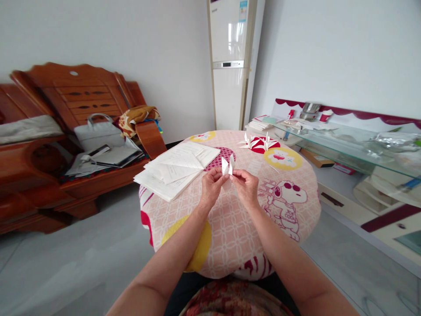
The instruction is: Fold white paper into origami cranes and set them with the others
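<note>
Both my hands are raised over a round table point(289, 219) with a pink patterned cloth. My left hand point(210, 186) and my right hand point(246, 185) pinch a small folded white paper piece point(227, 167) between their fingertips; its two pointed flaps stick upward. An open booklet of white sheets point(176, 169) lies on the table just left of my hands. Two finished folded paper figures point(258, 141) rest at the table's far side.
A wooden bench point(66, 145) with a grey bag point(98, 134) and papers stands at left. A tall white air conditioner point(232, 61) is in the corner. A glass-topped low cabinet point(362, 149) with cups and clutter runs along the right wall.
</note>
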Demonstrator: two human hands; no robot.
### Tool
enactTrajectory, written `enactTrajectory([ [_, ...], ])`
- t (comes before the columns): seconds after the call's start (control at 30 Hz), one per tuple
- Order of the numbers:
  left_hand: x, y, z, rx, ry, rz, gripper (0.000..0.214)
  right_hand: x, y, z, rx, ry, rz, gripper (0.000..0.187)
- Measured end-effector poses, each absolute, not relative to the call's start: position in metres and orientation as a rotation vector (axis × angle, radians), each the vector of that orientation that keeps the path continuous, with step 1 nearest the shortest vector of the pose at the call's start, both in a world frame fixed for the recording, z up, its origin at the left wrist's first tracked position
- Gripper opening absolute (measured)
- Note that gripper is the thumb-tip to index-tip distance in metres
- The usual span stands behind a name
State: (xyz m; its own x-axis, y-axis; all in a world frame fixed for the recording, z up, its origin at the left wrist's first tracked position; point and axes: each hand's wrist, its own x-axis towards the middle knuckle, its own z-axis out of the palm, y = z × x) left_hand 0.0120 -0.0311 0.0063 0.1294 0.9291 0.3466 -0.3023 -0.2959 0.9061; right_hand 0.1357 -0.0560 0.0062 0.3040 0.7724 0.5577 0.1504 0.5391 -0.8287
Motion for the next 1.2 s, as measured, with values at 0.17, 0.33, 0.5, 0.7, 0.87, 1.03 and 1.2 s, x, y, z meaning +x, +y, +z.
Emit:
enactTrajectory([
  [0.17, 0.012, -0.033, 0.007, 1.316, 0.587, 1.41, 0.033, 0.137, -0.058, 0.007, -0.933, -1.283, 0.382, 0.01],
  [0.33, 0.013, -0.033, 0.006, 1.353, 0.501, 1.468, 0.029, 0.137, -0.063, 0.013, -0.902, -1.375, 0.213, 0.006],
  [0.5, 0.013, -0.033, 0.004, 1.495, 0.519, 1.532, 0.024, 0.136, -0.066, 0.014, -0.887, -1.412, 0.151, 0.008],
  [0.7, 0.008, -0.045, 0.008, 1.917, 0.762, 1.704, 0.012, 0.134, -0.066, 0.007, -0.866, -1.284, 0.222, 0.011],
  [0.87, 0.006, -0.053, 0.014, 2.091, 0.78, 1.766, 0.018, 0.132, -0.069, 0.009, -0.846, -1.223, 0.271, 0.022],
  [1.03, 0.004, -0.055, 0.014, 2.146, 0.78, 1.755, 0.02, 0.136, -0.073, 0.012, -0.872, -1.314, 0.259, 0.037],
  [1.2, 0.003, -0.057, 0.014, 2.157, 0.75, 1.769, 0.022, 0.138, -0.076, 0.012, -0.886, -1.361, 0.14, 0.023],
])
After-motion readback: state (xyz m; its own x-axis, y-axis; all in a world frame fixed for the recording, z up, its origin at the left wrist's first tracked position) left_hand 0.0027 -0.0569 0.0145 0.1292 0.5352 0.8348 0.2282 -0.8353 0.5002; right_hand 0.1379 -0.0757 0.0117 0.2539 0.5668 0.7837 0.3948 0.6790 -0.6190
